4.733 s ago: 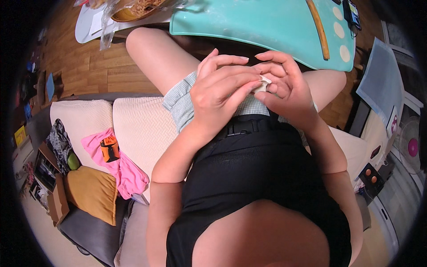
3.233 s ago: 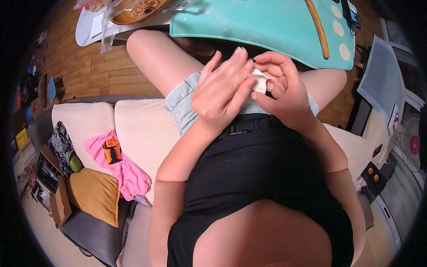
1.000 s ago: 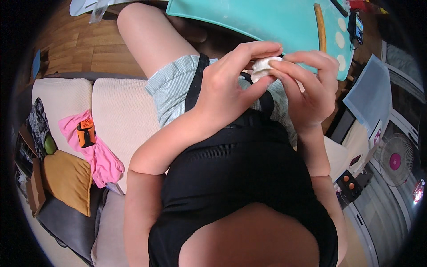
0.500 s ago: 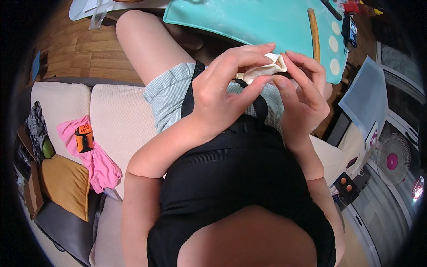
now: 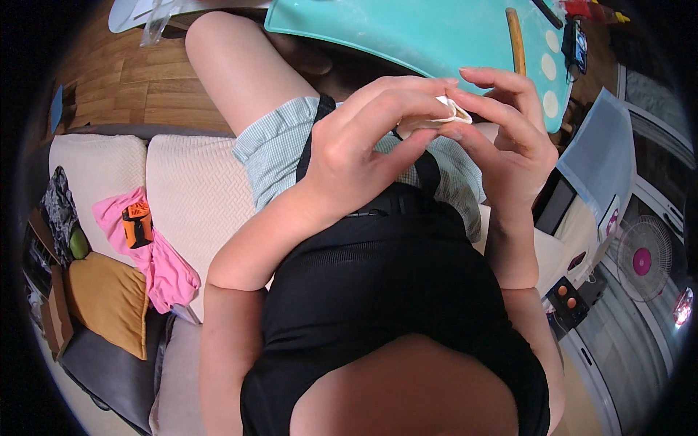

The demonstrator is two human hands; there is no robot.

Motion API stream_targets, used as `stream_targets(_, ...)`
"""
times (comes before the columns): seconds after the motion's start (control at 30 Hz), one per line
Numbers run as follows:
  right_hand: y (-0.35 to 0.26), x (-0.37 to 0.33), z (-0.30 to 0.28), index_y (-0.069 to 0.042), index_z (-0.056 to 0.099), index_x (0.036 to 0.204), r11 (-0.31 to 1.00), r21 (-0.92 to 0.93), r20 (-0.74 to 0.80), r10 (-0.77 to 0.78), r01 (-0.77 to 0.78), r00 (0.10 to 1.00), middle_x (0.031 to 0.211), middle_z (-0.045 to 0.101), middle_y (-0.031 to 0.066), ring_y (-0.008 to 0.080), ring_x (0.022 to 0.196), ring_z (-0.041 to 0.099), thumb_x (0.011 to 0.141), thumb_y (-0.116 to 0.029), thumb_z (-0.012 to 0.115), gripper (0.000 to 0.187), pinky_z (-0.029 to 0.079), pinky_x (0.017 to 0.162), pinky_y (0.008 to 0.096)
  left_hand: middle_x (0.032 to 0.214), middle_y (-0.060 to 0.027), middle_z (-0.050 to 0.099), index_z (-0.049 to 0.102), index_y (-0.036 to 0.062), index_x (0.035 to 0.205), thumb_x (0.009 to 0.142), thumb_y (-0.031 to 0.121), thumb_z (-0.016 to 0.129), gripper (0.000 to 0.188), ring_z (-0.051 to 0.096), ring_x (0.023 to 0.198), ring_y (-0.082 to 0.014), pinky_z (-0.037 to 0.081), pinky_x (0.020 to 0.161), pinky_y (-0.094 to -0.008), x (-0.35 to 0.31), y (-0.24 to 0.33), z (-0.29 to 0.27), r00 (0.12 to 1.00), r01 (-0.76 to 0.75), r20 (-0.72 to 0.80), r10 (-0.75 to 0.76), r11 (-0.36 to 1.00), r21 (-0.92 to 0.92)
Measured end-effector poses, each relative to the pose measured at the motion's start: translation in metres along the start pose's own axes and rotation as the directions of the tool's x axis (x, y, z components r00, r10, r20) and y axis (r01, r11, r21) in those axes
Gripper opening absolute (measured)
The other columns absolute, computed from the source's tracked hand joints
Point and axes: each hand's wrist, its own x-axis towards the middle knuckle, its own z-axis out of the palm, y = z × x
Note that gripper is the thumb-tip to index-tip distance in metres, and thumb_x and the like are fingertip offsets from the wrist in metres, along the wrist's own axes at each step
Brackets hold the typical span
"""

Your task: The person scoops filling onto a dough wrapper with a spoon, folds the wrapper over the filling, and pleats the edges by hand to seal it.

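A folded white dumpling (image 5: 422,123) is held up between my two hands, above my lap. My left hand (image 5: 356,142) wraps its fingers over the dumpling's left part, with the thumb underneath. At its right end, the thumb and index finger of my right hand (image 5: 512,138) pinch the dough rim, where a small gap still shows some filling. Part of the dumpling is hidden behind my left fingers. Beyond my hands lie a wooden rolling pin (image 5: 515,43) and several round dough wrappers (image 5: 548,67) on a turquoise mat (image 5: 378,33).
A dark phone-like device (image 5: 578,47) stands at the mat's right edge. To the left is a cream sofa (image 5: 196,196) with a pink cloth (image 5: 166,265), an orange-black item (image 5: 137,225) and a mustard cushion (image 5: 109,301). A fan (image 5: 643,260) stands at the far right.
My right hand has shifted slightly right and its fingertips have closed in on the dumpling's rim. The gap at that end is narrower. My left hand keeps its hold.
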Motion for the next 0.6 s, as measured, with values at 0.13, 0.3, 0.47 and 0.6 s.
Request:
stream_targets(0.13, -0.004, 0.003, -0.006, -0.003, 0.07, 0.091, 0.996, -0.083, 0.105, -0.012, 0.021, 0.994, 0.104, 0.061, 0.0101, 0.0186, 0.096, 0.055, 0.065, 0.001, 0.075, 0.027, 0.044, 0.078, 0.028, 0.116, -0.0243, 0.055, 0.044, -0.0031, 0.109, 0.078, -0.012, 0.06, 0.036, 0.056, 0.109, -0.0303, 0.048, 0.089, -0.0336, -0.004, 0.0, 0.005, 0.999, 0.043, 0.027, -0.043, 0.999, 0.014)
stream_targets(0.3, -0.004, 0.002, -0.006, -0.002, 0.07, 0.087, 0.996, -0.085, 0.101, 0.003, 0.006, 0.995, 0.104, 0.061, 0.0101, 0.0184, 0.095, 0.055, 0.065, 0.001, 0.074, 0.023, 0.044, 0.077, 0.028, 0.116, -0.0231, 0.055, 0.036, 0.0004, 0.11, 0.078, -0.011, 0.06, 0.042, 0.056, 0.109, -0.0285, 0.048, 0.09, -0.0338, -0.005, 0.002, 0.007, 0.991, 0.129, -0.02, -0.129, 0.991, -0.035)
stream_targets(0.47, -0.002, 0.0, -0.002, -0.006, 0.069, 0.079, 0.998, -0.051, 0.056, 0.037, -0.035, 0.998, 0.093, 0.062, 0.0047, 0.0185, 0.087, 0.054, 0.063, -0.003, 0.075, 0.018, 0.043, 0.069, 0.0249, 0.114, -0.0217, 0.056, 0.038, -0.0009, 0.113, 0.077, -0.01, 0.063, 0.045, 0.056, 0.109, -0.0271, 0.048, 0.092, -0.035, -0.003, 0.003, 0.006, 0.99, 0.139, 0.016, -0.139, 0.989, 0.042)
stream_targets(0.6, -0.001, -0.001, 0.0, -0.006, 0.067, 0.087, 0.991, -0.132, 0.073, -0.017, 0.027, 0.997, 0.105, 0.057, 0.0079, 0.0193, 0.098, 0.05, 0.067, -0.006, 0.073, 0.021, 0.043, 0.08, 0.0281, 0.115, -0.0214, 0.055, 0.039, -0.0018, 0.117, 0.077, -0.01, 0.063, 0.047, 0.056, 0.109, -0.0269, 0.048, 0.091, -0.0349, -0.002, 0.004, 0.008, 0.991, 0.131, -0.009, -0.131, 0.99, 0.055)
